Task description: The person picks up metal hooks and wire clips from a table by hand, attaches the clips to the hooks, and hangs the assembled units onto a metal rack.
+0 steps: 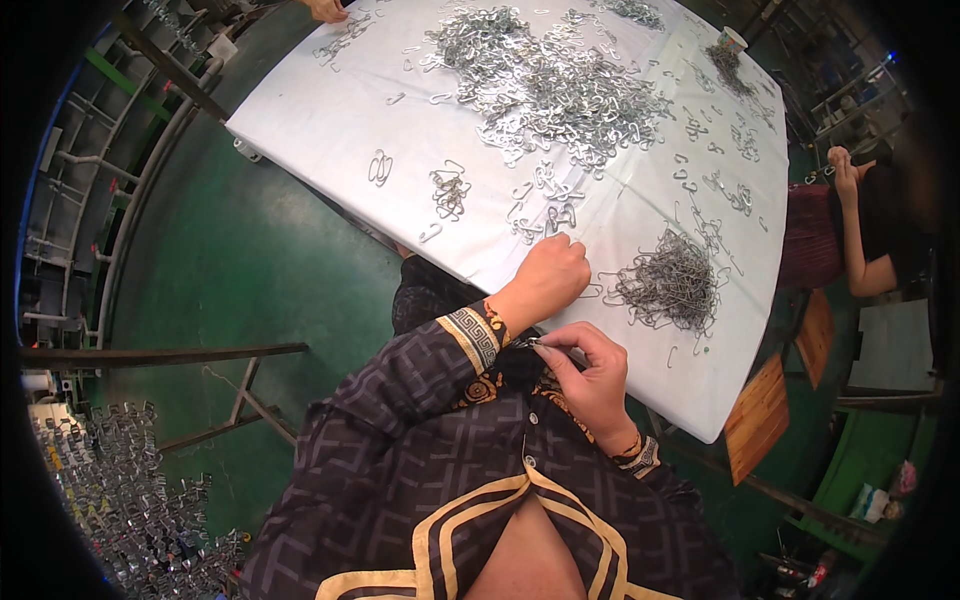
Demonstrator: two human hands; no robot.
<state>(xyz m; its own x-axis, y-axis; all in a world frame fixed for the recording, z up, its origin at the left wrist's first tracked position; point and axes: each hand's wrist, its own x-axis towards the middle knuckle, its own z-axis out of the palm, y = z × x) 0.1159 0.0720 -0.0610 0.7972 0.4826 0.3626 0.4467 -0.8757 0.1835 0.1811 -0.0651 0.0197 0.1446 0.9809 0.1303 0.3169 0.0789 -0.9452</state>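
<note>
My left hand (550,275) rests at the near edge of the white-covered table (350,130), its fingers curled downward, so whatever is in them is hidden. Just beyond its knuckles lie several loose silver carabiner bodies (560,215). My right hand (592,375) is close to my body, just off the table edge. Its thumb and forefinger pinch a small shiny metal piece (533,343), too small to make out fully. To the right of my left hand sits a tangled heap of thin bent wire clips (670,283).
A large pile of silver carabiner bodies (560,95) spreads over the far table. Small groups of finished-looking hooks (448,190) lie left. Another person's hand (326,10) works at the far left corner. A person (850,200) sits at right, near a wooden stool (757,420).
</note>
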